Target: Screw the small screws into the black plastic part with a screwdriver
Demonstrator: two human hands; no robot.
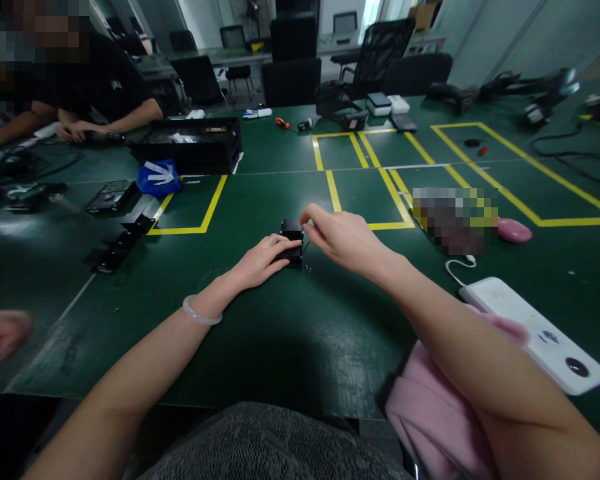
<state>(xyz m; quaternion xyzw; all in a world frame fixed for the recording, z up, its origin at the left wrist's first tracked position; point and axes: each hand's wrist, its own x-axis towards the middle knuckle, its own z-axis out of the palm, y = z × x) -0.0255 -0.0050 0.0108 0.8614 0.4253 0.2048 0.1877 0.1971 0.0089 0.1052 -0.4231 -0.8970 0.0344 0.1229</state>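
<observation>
A small black block-shaped part point(293, 227) lies on the green table in front of me. My left hand point(263, 262) rests over its near left side, fingers and thumb holding it against the tabletop. At its right edge, my right hand point(347, 241) is closed in a pinch. From those fingertips a thin dark rod point(307, 245), perhaps a hex key, slants down beside the part. Its upper end is hidden by the fingers, and I cannot tell whether its tip touches the part. A few tiny screws point(308, 269) lie just to the near right of the part.
Left stand a black slotted bracket point(120, 247), a blue packet point(159, 177) and a black open box point(190, 141). A white power bank point(535, 333) and pink cloth point(430, 407) lie right. Co-workers' hands point(83, 130) are far left; another hand point(3, 337) is near left.
</observation>
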